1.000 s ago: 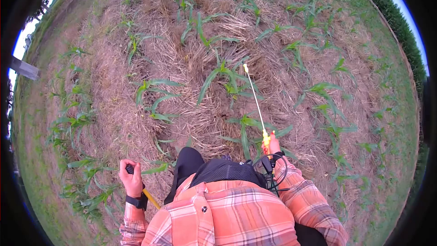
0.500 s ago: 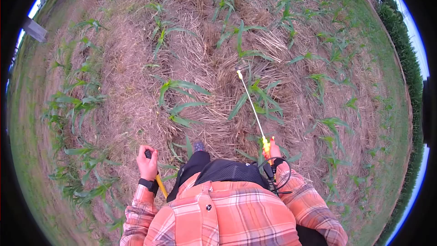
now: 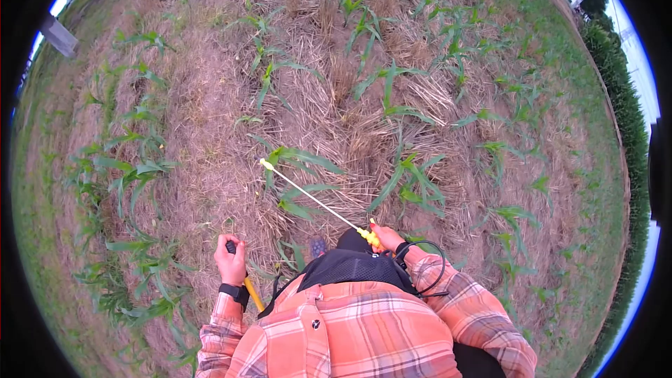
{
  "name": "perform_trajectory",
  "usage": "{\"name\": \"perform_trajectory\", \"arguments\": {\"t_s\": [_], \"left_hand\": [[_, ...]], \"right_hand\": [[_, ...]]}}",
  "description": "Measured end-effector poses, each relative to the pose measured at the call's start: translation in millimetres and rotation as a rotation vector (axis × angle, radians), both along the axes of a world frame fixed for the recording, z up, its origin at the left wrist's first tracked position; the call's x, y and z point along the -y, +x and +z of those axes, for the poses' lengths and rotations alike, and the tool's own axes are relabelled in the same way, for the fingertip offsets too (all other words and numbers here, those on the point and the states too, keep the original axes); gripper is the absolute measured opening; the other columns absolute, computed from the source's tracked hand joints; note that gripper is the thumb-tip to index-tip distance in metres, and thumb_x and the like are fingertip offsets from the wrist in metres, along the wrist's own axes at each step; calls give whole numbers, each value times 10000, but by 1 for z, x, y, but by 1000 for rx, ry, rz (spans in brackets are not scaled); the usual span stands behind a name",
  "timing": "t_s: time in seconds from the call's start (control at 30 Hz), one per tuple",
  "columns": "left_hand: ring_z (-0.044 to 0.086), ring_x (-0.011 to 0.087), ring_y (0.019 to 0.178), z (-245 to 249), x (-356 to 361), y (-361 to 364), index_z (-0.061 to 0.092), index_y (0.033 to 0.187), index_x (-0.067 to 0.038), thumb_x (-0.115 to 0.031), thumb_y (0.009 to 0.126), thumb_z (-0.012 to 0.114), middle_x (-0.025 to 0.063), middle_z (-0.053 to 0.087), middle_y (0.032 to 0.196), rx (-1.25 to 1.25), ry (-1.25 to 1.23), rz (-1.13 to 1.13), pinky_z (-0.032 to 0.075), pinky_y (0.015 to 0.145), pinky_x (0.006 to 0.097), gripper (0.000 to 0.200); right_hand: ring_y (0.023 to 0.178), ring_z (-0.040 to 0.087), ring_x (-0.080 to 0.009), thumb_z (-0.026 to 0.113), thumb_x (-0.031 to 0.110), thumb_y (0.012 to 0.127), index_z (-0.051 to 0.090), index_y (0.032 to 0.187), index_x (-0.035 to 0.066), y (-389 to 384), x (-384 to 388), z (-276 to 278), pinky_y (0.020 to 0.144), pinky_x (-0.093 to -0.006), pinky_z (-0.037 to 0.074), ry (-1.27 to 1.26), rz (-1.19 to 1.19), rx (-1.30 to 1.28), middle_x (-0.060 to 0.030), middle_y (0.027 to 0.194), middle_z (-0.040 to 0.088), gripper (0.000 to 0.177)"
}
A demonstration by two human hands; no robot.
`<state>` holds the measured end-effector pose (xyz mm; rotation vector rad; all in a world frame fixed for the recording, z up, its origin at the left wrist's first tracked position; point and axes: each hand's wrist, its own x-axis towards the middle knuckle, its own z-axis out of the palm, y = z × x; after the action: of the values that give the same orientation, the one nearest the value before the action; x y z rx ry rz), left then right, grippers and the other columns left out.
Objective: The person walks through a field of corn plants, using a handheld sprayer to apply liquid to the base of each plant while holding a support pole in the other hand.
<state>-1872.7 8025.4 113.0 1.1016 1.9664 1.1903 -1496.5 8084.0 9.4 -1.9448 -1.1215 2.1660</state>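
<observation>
Yellow-handled wand (image 3: 315,199) ran toward ten o'clock, right hand (image 3: 387,236) wrapped round it, tip (image 3: 266,164) by a plant (image 3: 311,159); left hand (image 3: 231,257) clenched a rod (image 3: 253,294). Aiming, seemingly; next move wanted steadiness!

No lettering, brand, number or sign is being shown legibly. A pale mark is being borne by the small round dark disc (image 3: 316,324) on the plaid shirt (image 3: 381,318), but it is being rendered too small to be read. On the black left wristband (image 3: 234,294), no characters are being resolved.
</observation>
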Motion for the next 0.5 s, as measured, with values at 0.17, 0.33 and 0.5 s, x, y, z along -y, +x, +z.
{"name": "perform_trajectory", "arguments": {"t_s": [0.17,0.33,0.5], "left_hand": [[365,51,494,27,-22,-2,428,699,-42,-7,707,539,-13,410,547,48,25,68,305,451,201,117],[346,52,486,16,-59,-14,427,705,-42,0,709,531,-22,391,543,-58,52,95,293,444,209,112],[331,27,441,20,-120,-5,408,728,-71,-20,743,521,-41,373,561,-115,66,24,261,384,180,124]], "right_hand": [[416,482,-114,261,487,834,539,715,20,-3,-30,-25,380,-235,368,77,-63,-50,-55,533,532,556],[360,458,-134,286,477,820,529,706,14,13,-88,-30,335,-247,359,46,-124,16,-71,516,521,536],[289,405,-148,234,489,817,524,693,22,44,-141,-39,260,-274,307,-27,-366,42,-84,465,504,564]]}}
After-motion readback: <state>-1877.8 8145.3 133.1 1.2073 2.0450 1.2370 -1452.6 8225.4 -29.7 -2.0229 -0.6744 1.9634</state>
